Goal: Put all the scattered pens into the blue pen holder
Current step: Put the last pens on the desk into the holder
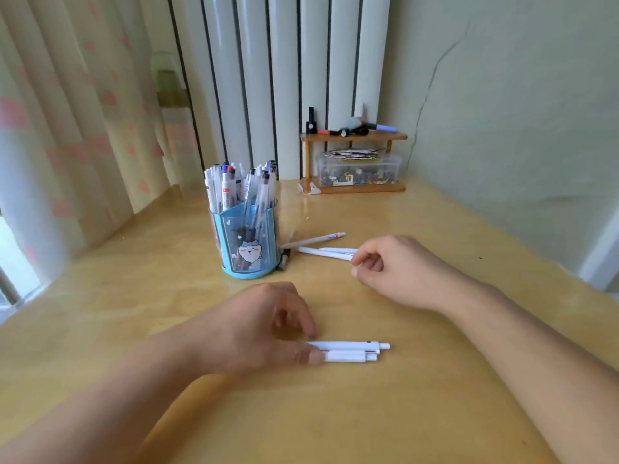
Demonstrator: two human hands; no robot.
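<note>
While the left hand (268,326) pinches white pens (351,351) on the table (435,413), the right hand (395,269), loosely curled, reaches another pair (326,252); the crammed blue pen holder (248,242) could tip or reject them.

Left hand (268,326) pinching two white pens (351,351) on the wooden surface (435,396); right hand (395,269) curled beside three scattered pens (321,247) near the pen-filled blue pen holder (248,242).
</note>
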